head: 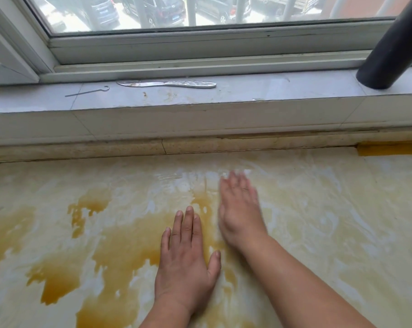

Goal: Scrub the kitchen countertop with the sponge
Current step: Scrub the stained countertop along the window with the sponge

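The countertop [342,221] is pale stone, wet, with brown-yellow liquid pooled over its left and middle parts. My left hand [186,259] lies flat on it, palm down, fingers straight and together. My right hand [239,209] is just beyond it to the right, blurred by motion, fingers straight, palm on or just over the wet surface. No sponge is in view; neither hand holds anything.
A white window sill [247,91] runs behind the counter, a step higher. On it lie a metal knife [167,84] and a thin wire hook [87,91]. A black pipe [394,46] rises from the sill's right end. A yellow strip [389,150] lies along the counter's back edge at right.
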`<state>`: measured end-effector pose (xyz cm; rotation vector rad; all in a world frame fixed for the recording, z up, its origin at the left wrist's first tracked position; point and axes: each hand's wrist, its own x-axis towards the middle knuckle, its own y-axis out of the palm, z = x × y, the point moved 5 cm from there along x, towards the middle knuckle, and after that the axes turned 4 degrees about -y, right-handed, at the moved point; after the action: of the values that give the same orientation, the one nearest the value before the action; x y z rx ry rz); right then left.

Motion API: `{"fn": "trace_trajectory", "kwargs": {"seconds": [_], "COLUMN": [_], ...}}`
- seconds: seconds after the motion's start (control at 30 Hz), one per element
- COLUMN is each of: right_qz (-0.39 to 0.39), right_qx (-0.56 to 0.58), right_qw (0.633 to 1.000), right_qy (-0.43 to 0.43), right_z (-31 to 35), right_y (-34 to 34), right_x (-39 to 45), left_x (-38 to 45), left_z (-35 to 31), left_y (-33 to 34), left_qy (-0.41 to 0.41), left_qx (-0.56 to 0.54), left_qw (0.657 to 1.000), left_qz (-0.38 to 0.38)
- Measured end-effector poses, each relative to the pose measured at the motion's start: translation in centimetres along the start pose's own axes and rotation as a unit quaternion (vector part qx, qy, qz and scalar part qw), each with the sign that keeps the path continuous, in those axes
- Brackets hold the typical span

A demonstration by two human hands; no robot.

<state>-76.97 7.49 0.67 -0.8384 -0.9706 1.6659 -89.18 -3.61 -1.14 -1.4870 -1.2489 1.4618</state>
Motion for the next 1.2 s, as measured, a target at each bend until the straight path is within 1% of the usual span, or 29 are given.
{"fn": "trace_trajectory", "kwargs": {"seconds": [0.07,0.13,0.2,0.33,0.4,0.5,0.6,0.67,0.77,0.83,0.87,0.93,1.0,1.03,1.07,1.1,1.2], "right_qz": [0.033,0.047,0.035,-0.03,-0.043,-0.057,-0.05,-0.042,-0.026,-0.016,-0.019,-0.053,-0.092,-0.1,-0.095,-0.078,-0.011], "right_qx": [0.001,-0.004,-0.002,-0.014,-0.012,0.0,0.016,0.033,0.046,0.032,0.024,0.022,0.025,0.022,0.021,0.027,0.023], "right_qw": [0.997,0.994,0.997,0.998,0.996,0.994,0.997,0.998,0.997,0.997,0.998,0.998,0.992,0.99,0.992,0.995,0.996], "right_qy": [-0.075,-0.101,-0.072,0.052,0.083,0.092,0.058,0.021,-0.049,-0.064,-0.047,0.02,0.084,0.094,0.084,0.054,-0.087], "right_z": [3.0,3.5,1.3,-5.6,-6.6,-5.4,-3.9,-2.8,-1.3,-2.0,-3.0,-4.9,-5.5,-5.1,-4.2,-3.0,0.5], "right_y": [1.1,1.4,0.7,-2.4,-2.9,-2.6,-2.0,-1.7,-1.4,-1.4,-1.5,-2.6,-3.3,-3.1,-2.7,-2.0,-0.5], "right_x": [1.1,1.6,1.2,-1.0,-1.4,-0.7,1.0,2.5,4.4,4.7,4.5,3.8,3.4,3.6,4.1,4.8,6.5], "left_x": [0.0,0.0,0.0,0.1,0.0,0.5,4.2,7.5,10.8,11.4,11.5,11.3,11.5,11.5,11.5,11.5,11.4], "left_z": [0.0,0.0,0.0,0.0,0.1,0.3,0.3,-0.4,-1.4,-1.5,-1.6,-1.5,-1.5,-1.6,-1.6,-1.5,-1.5], "left_y": [-0.1,-0.2,-0.1,0.0,0.2,-0.3,-1.8,-3.4,-4.3,-4.1,-3.8,-3.6,-3.7,-3.7,-3.6,-3.6,-3.7], "left_qy": [-0.002,-0.002,-0.002,-0.001,0.003,-0.01,-0.013,0.013,0.051,0.048,0.048,0.047,0.046,0.047,0.048,0.047,0.048], "left_qx": [-0.008,-0.015,0.0,-0.003,-0.005,-0.04,-0.055,-0.05,-0.027,-0.004,-0.001,-0.003,-0.005,-0.005,-0.004,-0.006,-0.014], "left_qw": [1.0,1.0,1.0,1.0,1.0,0.999,0.998,0.998,0.997,0.997,0.998,0.998,0.998,0.998,0.998,0.998,0.997], "left_qz": [-0.004,-0.005,0.003,0.004,0.011,0.003,-0.029,-0.046,-0.047,-0.053,-0.049,-0.05,-0.051,-0.048,-0.045,-0.045,-0.052]}}
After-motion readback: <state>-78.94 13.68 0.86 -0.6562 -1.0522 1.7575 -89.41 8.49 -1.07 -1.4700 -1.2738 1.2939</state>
